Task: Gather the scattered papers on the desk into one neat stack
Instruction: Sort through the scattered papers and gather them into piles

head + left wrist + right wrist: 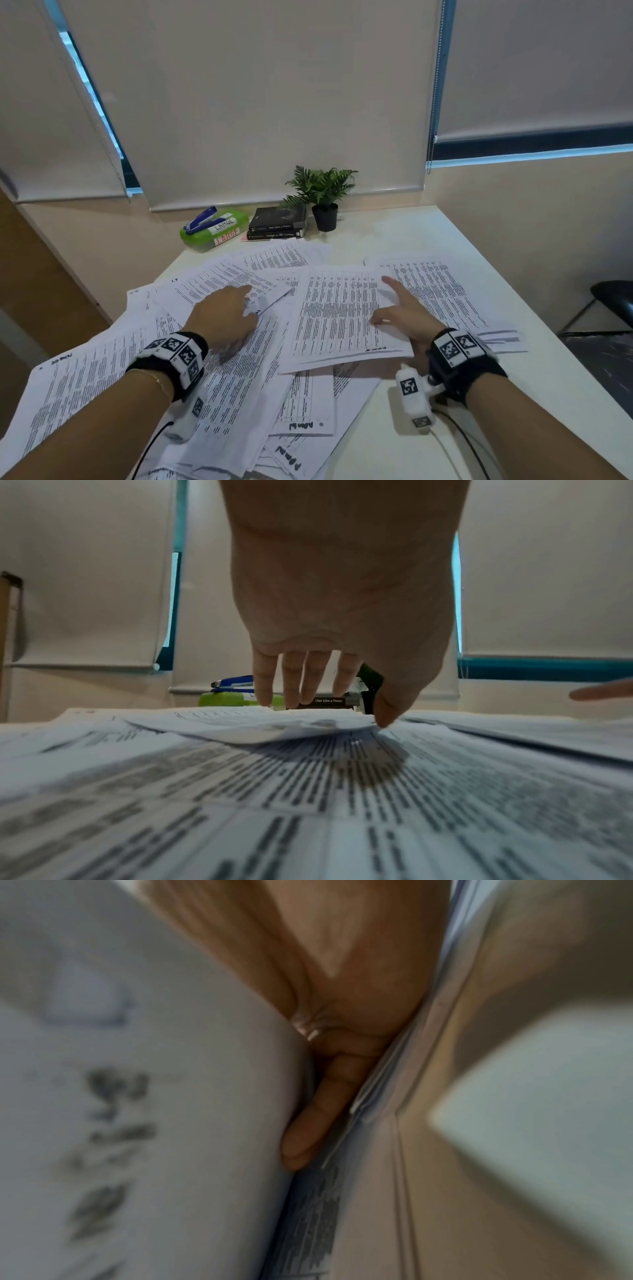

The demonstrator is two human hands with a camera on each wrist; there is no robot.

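Printed sheets lie scattered and overlapping across the white desk [373, 448]. My left hand [222, 315] rests on a sheet [219, 277] at the upper left of the spread. In the left wrist view its straight fingers [265, 693] and thumb touch that sheet [240, 723], which bows up a little. My right hand [407, 315] holds the right edge of a sheaf of papers [339, 308] in the middle, with thumb and index finger on top. The right wrist view shows a finger [308, 1131] tucked under the blurred sheaf [154, 1123]. More sheets [442, 291] lie beyond it.
At the back of the desk stand a green box [219, 236] with a blue stapler [200, 219] on it, two dark books [277, 224] and a small potted plant [323, 202]. A black chair [613, 298] stands past the desk's right edge.
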